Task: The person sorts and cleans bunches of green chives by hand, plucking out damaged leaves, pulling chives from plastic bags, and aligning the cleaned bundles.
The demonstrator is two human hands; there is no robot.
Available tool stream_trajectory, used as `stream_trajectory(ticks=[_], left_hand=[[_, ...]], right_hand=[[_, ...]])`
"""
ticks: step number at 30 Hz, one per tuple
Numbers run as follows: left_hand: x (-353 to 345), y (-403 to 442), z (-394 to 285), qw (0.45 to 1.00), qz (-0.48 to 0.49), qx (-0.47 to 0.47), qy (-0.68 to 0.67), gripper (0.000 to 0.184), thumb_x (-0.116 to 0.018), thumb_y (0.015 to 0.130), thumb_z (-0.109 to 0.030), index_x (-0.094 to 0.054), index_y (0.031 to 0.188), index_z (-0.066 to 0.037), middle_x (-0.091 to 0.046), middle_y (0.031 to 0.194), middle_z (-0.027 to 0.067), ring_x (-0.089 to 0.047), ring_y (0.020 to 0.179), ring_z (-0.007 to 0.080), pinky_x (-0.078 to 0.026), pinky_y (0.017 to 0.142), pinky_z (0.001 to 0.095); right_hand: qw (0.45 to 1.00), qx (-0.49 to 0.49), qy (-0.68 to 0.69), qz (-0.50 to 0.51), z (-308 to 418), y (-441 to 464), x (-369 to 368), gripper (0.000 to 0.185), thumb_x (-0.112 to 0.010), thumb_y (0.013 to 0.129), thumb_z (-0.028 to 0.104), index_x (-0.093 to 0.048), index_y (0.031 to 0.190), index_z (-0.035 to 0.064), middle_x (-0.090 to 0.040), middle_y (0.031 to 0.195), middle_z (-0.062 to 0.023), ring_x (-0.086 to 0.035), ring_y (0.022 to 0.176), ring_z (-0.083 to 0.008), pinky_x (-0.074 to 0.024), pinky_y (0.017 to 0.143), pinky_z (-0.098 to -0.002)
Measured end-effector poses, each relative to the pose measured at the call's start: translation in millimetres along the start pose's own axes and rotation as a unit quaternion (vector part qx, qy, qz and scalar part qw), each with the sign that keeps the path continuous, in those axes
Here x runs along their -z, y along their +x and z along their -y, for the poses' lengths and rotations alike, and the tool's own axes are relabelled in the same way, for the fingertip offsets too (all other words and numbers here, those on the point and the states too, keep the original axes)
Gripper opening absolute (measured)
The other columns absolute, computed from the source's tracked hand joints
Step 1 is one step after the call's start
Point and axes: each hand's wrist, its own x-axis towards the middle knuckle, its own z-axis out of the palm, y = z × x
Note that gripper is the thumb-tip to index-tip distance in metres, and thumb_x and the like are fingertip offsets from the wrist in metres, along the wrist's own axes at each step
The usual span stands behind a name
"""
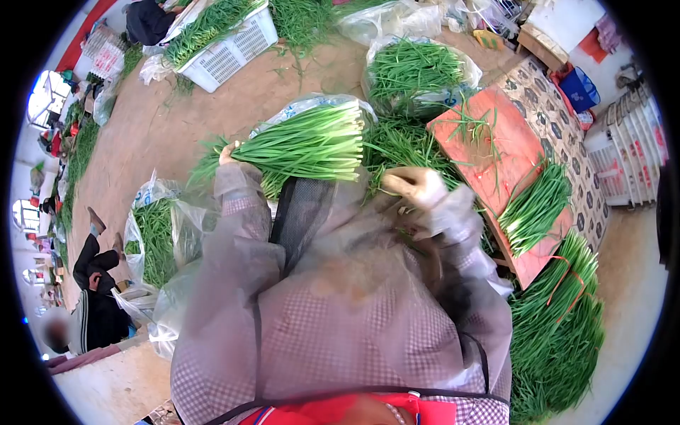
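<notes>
My left hand (228, 152) is closed round the leafy end of a thick bunch of garlic chives (304, 145). The bunch lies sideways in front of me, pale cut ends pointing right. Right of those ends is my right hand (414, 185), its fingers curled together and a little blurred. What it holds, if anything, I cannot make out. Behind and below it lie loose garlic chives (407, 145). A red board (467, 134) stands to the right, bearing a smaller bunch (537, 205) and some loose stalks.
A plastic bag of chives (414, 74) stands ahead, another bag (152, 234) at left. Chives fill a white crate (230, 57) at the back. A big tied bundle (556, 333) lies at my right. A person (99, 297) sits at far left; another (149, 21) is behind.
</notes>
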Motion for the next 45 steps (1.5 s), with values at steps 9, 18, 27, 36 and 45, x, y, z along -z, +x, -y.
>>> stream_trajectory(ticks=[9,18,27,36,45], left_hand=[[41,84,2,0.997,0.068,0.033,-0.026,0.014,-0.059,0.074,-0.008,-0.058,0.085,0.001,-0.062,0.081,0.0150,-0.059,0.072,0.0307,-0.053,0.071,0.0435],[46,79,12,0.993,0.064,0.053,-0.090,0.012,-0.051,0.084,-0.009,-0.056,0.082,0.001,-0.061,0.077,0.0110,-0.059,0.065,0.0250,-0.054,0.064,0.0409],[38,54,8,0.977,0.097,0.160,-0.104,0.011,-0.050,0.077,-0.014,-0.054,0.069,-0.006,-0.058,0.067,0.0044,-0.057,0.060,0.0230,-0.052,0.063,0.0403],[31,29,10,0.981,0.110,0.110,-0.115,0.010,-0.049,0.075,-0.014,-0.055,0.072,-0.007,-0.059,0.070,0.0061,-0.057,0.063,0.0250,-0.052,0.065,0.0443],[31,39,14,0.981,0.129,0.096,-0.109,0.011,-0.049,0.075,-0.012,-0.056,0.070,-0.005,-0.058,0.068,0.0078,-0.058,0.067,0.0260,-0.052,0.069,0.0455]], right_hand=[[0.965,-0.036,0.253,0.055,18,31,-54,0.022,-0.062,0.087,0.015,-0.068,0.098,-0.0033,-0.066,0.076,-0.0056,-0.056,0.068,-0.0115,-0.0449,0.062,-0.0237],[0.987,0.087,0.013,-0.132,-32,13,0,0.018,-0.059,0.086,0.020,-0.067,0.077,0.0061,-0.065,0.070,-0.0079,-0.059,0.064,-0.0173,-0.0475,0.061,-0.0314],[0.927,0.038,-0.365,-0.082,-60,10,41,0.093,-0.079,0.063,0.036,-0.036,0.140,0.0078,-0.043,0.137,-0.0217,-0.051,0.118,-0.0361,-0.0436,0.098,-0.0409],[0.940,0.280,-0.176,-0.080,12,35,-60,0.020,-0.067,0.082,0.021,-0.063,0.094,0.0044,-0.062,0.074,-0.0157,-0.063,0.072,-0.0315,-0.0502,0.064,-0.0372],[0.897,0.363,-0.188,-0.171,-1,43,-75,0.015,-0.059,0.087,0.013,-0.062,0.096,0.0005,-0.064,0.085,-0.0164,-0.062,0.071,-0.0325,-0.0510,0.065,-0.0385]])
